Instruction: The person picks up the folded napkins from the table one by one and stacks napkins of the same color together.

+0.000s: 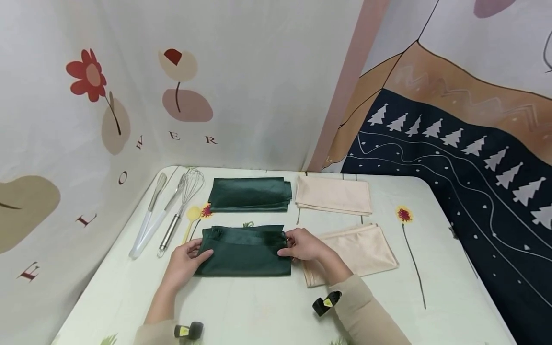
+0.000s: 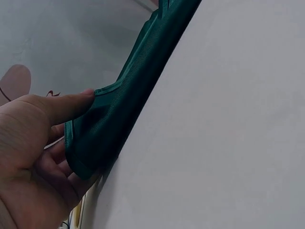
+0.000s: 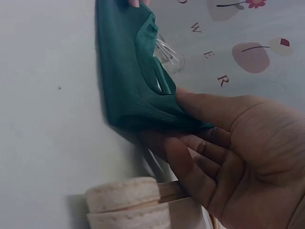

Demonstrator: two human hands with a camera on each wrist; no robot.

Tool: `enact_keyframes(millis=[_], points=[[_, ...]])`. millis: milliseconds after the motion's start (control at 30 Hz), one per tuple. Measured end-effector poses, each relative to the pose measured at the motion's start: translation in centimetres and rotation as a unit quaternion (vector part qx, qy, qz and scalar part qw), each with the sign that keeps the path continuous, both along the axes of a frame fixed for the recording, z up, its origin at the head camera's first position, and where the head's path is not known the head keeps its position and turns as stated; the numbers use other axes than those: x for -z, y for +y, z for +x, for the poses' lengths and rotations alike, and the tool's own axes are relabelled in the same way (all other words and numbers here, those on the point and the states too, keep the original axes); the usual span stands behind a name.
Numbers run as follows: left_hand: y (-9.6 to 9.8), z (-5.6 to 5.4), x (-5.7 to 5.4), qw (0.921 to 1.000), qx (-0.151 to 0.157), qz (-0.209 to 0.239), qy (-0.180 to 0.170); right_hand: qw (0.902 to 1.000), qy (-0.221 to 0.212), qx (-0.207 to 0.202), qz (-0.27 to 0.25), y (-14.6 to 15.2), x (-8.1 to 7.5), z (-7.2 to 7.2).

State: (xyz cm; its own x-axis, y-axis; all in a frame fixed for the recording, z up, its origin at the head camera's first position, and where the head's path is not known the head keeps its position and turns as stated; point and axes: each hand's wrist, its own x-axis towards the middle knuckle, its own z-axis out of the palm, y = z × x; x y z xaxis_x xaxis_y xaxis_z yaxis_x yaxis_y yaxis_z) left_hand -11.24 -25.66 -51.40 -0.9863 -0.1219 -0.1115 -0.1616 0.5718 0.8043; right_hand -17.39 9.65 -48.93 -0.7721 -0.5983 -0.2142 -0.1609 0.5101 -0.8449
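Across the near middle of the desk [image 1: 258, 306], between your two hands, is the near green cloth [image 1: 246, 261], one of two dark green cloths, folded into a wide rectangle. Your left hand [image 1: 183, 261] pinches its left end, thumb on the front face and fingers behind and beneath the edge; your right hand [image 1: 305, 247] pinches the right end the same way. You have its lower edge close along the desk, though you cannot tell whether it touches all the way.

Beyond it, well within your view, lies the far green cloth [image 1: 247, 194], also folded. To your right you have two peach cloths, both folded: the far peach cloth [image 1: 332, 194] lies just beside the far green cloth, and the near peach cloth [image 1: 360, 249] lies at a slant, with your right wrist over part of it.

On your left you can count three utensils: one pale two-armed utensil that looks like tongs [image 1: 156, 223], one wire whisk [image 1: 175, 221] with a metal handle, and one yellow spoon [image 1: 193, 213], its handle running down near your left hand. Two printed flowers mark the desk, the plainer one [image 1: 404, 215] to the right of the peach cloths
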Motion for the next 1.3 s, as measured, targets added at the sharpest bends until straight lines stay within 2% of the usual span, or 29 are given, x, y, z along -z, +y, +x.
enact_keyframes(millis=[233,433,567,667,800,900,1133,1300], points=[[0.1,0.2,-0.1,1.0,-0.002,0.009,-0.004,0.9998,0.014,0.004,0.015,-0.2,0.3,0.2],[0.1,0.4,0.2,0.9993,-0.011,0.033,-0.012,0.9999,0.008,0.01,-0.009,-0.2,0.7,0.4],[0.2,0.4,0.3,0.9984,-0.026,0.047,-0.017,0.9993,0.019,0.02,-0.027,-0.1,1.2,0.4],[0.4,0.2,0.0,0.9968,-0.049,0.06,-0.02,0.9982,0.034,0.027,-0.043,0.0,1.4,0.3],[0.8,-0.3,-0.6,0.9935,-0.077,0.083,-0.015,0.996,0.041,0.049,-0.062,0.0,1.3,0.1],[1.0,-0.8,-1.0,0.9921,-0.085,0.093,-0.005,0.9943,0.041,0.067,-0.073,0.0,1.3,-0.1],[1.1,-2.4,-1.5,0.9944,-0.074,0.075,0.01,0.9893,0.059,0.1,-0.088,0.0,1.2,-1.1],[1.4,-3.8,-1.8,0.9952,-0.067,0.071,0.012,0.9873,0.05,0.12,-0.091,0.2,1.1,-1.9]])
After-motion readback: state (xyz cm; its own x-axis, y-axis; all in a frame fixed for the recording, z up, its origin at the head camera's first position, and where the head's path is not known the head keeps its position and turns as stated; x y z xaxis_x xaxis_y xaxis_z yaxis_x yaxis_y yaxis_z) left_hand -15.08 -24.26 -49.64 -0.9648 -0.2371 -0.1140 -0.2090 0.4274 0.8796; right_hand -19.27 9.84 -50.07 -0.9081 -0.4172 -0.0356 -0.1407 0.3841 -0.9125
